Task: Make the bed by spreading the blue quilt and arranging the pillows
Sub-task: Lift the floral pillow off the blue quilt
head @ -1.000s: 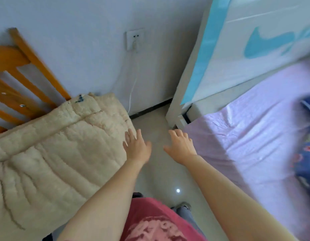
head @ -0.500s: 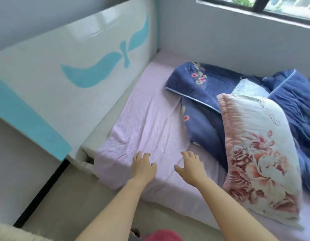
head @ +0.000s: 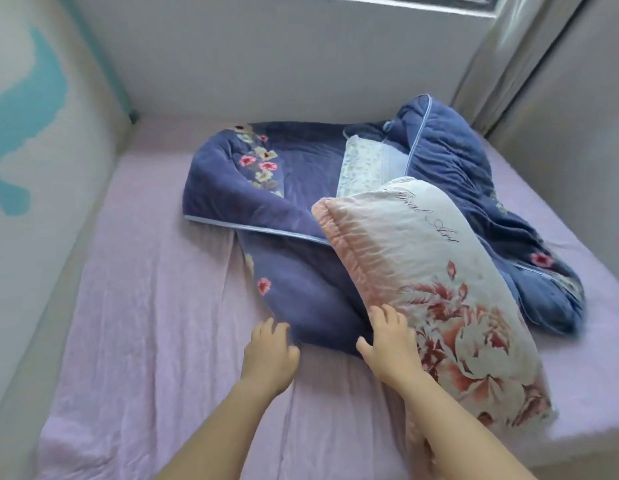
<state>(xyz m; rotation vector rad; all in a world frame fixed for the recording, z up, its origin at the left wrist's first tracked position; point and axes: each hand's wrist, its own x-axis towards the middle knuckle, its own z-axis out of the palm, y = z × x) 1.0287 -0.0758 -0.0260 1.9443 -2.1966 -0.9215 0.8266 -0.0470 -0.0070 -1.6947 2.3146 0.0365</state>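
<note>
The blue quilt with pink flowers lies crumpled in a heap on the bed's lilac sheet. A white pillow with pink flowers leans on top of the heap, its near end towards me. A second, pale patterned pillow peeks out behind it, partly wrapped by the quilt. My left hand reaches the quilt's near edge with fingers spread, holding nothing. My right hand rests open against the flowered pillow's left edge, where it meets the quilt.
The white headboard with teal shapes runs along the left. A grey wall backs the bed under a window sill. A grey curtain hangs at the far right corner. The mattress's near right corner drops to the floor.
My view has swung right from the folded beige quilt and chair to the bed. Both hands have moved forward from the mattress edge up to the quilt and pillow.
</note>
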